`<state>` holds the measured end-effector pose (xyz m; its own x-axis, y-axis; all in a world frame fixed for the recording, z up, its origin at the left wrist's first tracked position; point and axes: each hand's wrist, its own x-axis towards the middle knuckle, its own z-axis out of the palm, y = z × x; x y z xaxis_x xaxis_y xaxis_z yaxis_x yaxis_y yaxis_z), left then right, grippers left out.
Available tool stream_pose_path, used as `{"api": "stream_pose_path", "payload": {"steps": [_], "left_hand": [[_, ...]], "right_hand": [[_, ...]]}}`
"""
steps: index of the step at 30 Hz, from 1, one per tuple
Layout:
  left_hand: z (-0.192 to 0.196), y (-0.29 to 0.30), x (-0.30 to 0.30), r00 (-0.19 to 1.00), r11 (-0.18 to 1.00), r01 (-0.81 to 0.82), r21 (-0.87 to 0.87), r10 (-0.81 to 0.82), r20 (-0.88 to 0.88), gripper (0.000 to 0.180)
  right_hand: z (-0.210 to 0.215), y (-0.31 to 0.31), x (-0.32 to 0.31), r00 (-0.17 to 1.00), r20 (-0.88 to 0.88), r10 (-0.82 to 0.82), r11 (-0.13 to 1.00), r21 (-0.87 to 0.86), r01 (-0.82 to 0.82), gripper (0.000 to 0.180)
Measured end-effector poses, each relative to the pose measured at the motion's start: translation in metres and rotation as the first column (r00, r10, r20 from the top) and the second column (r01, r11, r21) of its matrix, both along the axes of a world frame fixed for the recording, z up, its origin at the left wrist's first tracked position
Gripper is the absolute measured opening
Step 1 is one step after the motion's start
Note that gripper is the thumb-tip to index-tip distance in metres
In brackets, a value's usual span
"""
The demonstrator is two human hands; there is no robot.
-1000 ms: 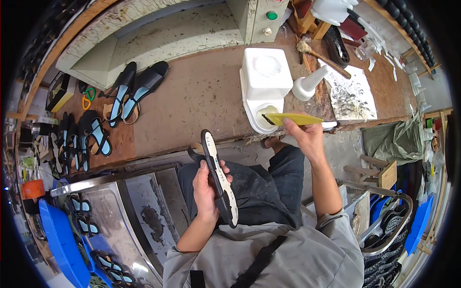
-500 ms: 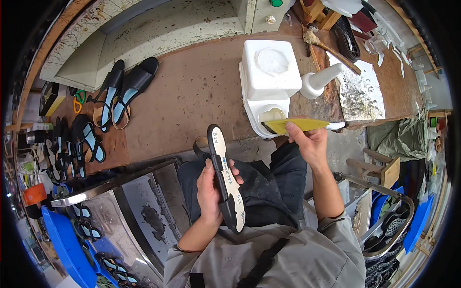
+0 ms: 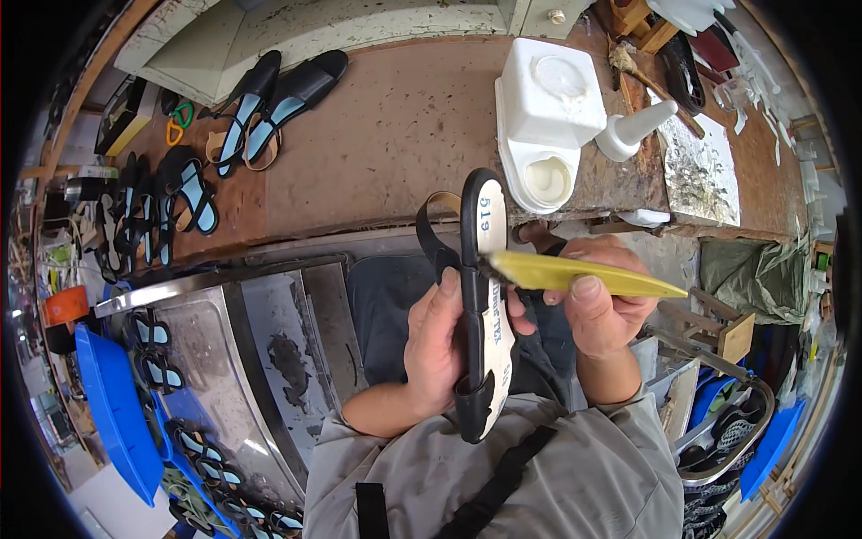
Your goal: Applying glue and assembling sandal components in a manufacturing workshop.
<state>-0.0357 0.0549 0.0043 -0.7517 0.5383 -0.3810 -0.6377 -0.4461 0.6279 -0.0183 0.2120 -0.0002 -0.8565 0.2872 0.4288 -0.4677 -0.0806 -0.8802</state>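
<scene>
My left hand (image 3: 431, 350) is wrapped round a black sandal (image 3: 490, 220) held upright, its pale underside turned partly to the right. A strap loops out on its left side. Between the thumb and fingers of my right hand (image 3: 611, 310) is a yellow-handled brush (image 3: 584, 273). Its dark bristles meet the sandal's underside near the upper edge, around the waist of the sole. On the bench beyond stands a white glue pot (image 3: 552, 94), with pale glue in its round front well (image 3: 548, 182).
The brown workbench (image 3: 377, 135) carries several black sandals (image 3: 292, 99) at left. A white nozzle bottle (image 3: 633, 130) and a stained paper sheet (image 3: 700, 171) lie right of the pot. A metal-edged rack (image 3: 206, 341) stands at lower left, beside a blue bin (image 3: 117, 413).
The brush has come away from the glue pot and down to the sandal's underside. My left hand has raised the sandal and shifted it right. The whole view has shifted a little.
</scene>
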Motion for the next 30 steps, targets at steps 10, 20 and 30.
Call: {"api": "stream_pose_path", "payload": {"steps": [10,20,30], "left_hand": [[0.012,-0.007,0.022,0.989,1.0,0.026,-0.018,-0.028,-0.146,0.058],[0.019,-0.003,0.044,0.99,0.997,-0.039,0.062,0.047,-0.134,0.048],[0.028,0.0,0.052,0.985,0.998,-0.055,0.01,0.055,-0.163,0.049]], "right_hand": [[0.007,-0.004,0.033,0.987,-0.157,0.03,0.986,0.169,-0.003,0.014],[0.02,0.013,0.051,0.993,-0.121,0.006,0.989,0.15,0.013,0.011],[0.008,-0.005,0.067,0.942,-0.334,0.014,0.988,0.149,0.039,0.016]]}}
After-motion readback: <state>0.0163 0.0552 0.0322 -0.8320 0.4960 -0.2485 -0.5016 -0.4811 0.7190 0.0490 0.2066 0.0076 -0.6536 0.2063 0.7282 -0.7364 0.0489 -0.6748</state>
